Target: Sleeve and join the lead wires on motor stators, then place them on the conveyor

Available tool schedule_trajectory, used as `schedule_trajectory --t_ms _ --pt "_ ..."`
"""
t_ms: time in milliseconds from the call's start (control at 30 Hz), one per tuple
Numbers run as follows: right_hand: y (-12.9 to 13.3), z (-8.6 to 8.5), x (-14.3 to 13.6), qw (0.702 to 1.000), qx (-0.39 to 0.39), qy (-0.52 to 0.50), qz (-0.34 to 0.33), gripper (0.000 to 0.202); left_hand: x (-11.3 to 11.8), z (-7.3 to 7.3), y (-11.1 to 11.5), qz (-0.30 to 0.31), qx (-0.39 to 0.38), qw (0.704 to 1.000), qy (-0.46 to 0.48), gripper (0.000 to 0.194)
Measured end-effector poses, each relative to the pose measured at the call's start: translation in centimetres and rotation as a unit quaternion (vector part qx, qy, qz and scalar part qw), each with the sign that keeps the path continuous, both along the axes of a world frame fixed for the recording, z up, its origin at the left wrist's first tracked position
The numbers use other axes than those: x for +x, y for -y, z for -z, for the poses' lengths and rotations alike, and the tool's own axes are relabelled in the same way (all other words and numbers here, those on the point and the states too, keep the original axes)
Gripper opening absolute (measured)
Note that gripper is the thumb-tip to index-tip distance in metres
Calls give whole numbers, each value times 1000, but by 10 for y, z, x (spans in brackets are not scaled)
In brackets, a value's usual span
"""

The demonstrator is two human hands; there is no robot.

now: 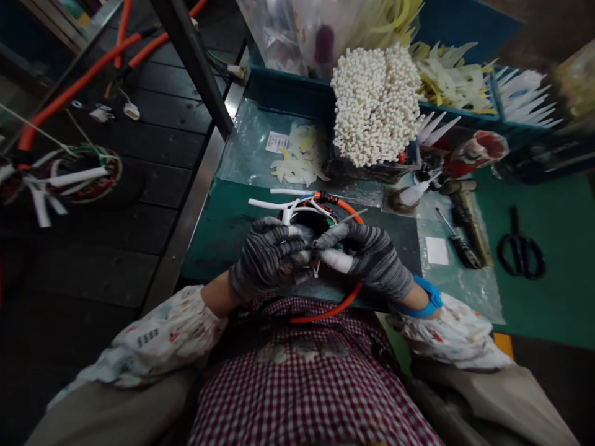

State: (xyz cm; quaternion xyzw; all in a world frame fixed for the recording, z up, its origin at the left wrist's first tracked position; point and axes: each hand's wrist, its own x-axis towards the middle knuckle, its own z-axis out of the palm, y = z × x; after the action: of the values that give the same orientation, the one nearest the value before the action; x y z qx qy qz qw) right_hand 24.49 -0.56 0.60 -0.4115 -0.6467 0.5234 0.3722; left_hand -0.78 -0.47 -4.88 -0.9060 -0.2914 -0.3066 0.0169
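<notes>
The wound ring point(311, 218) was set near the close edge of the bench point(218, 229), presumably so that it could be reached from both sides. It was flanked at eight o'clock by the left hand point(274, 254) and at four by the right hand point(372, 254); the fingers of both were curled together at its six o'clock rim, perhaps for steadiness, but what was pinched in either grip could not be told. White sleeves point(269, 203) were pointed out at ten o'clock, seemingly clear of the fingers, while an orange cable point(353, 209) was led off at two and its middle hidden by the right hand. A white-tipped bundle point(376, 105) was placed at one o'clock and a screwdriver point(465, 249) at three, apparently for easy reach. The ring's near part was covered by the gloves, and a thin pale strip point(356, 215) could not be identified
</notes>
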Motion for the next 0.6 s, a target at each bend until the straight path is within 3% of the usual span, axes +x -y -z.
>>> schedule_trajectory --t_ms 200,300,367,500,533,600 --pt "15 23 6 990 95 41 -91 12 5 -2 0 4 14 999 39 17" --pt "28 41 9 996 50 63 -31 21 9 -5 -1 7 29 998 59 12" --pt "35 46 9 995 71 63 -16 20 12 -8 -2 6 35 997 72 10" --pt "34 29 -1 974 182 66 -115 10 15 -9 0 2 20 995 96 7" --pt "31 22 -7 973 184 68 -121 9 15 -8 0 1 15 995 101 6" --pt "19 13 -20 981 158 89 -71 10 16 -6 2 -5 10 994 108 6"
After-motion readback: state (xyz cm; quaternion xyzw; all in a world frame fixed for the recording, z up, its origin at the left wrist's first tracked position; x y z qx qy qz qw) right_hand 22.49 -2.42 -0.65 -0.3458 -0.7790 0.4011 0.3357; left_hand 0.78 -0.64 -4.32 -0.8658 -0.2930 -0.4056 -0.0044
